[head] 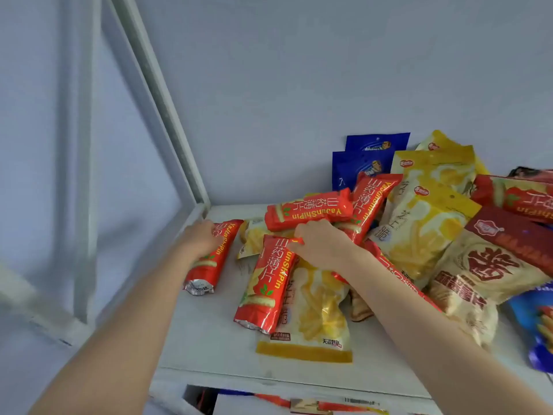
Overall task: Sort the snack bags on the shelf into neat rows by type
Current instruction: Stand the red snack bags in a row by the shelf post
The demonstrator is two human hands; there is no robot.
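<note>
A jumbled pile of snack bags covers the white shelf (206, 333). My left hand (200, 237) grips the top of a long red bag (209, 265) lying at the shelf's left side. My right hand (320, 242) pinches the top edge of a second red bag (264, 283), which lies over a yellow-and-white bag (314, 319). Two more red bags (308, 209) rest on the pile behind my right hand. To the right lie yellow bags (425, 223), a beige bag with red characters (484, 271) and dark blue bags (365, 160) at the back wall.
The white shelf frame post (167, 109) rises at the back left corner. A plain wall stands behind the pile. A blue bag (535, 324) sits at the right edge. More packets (299, 404) show on the shelf below.
</note>
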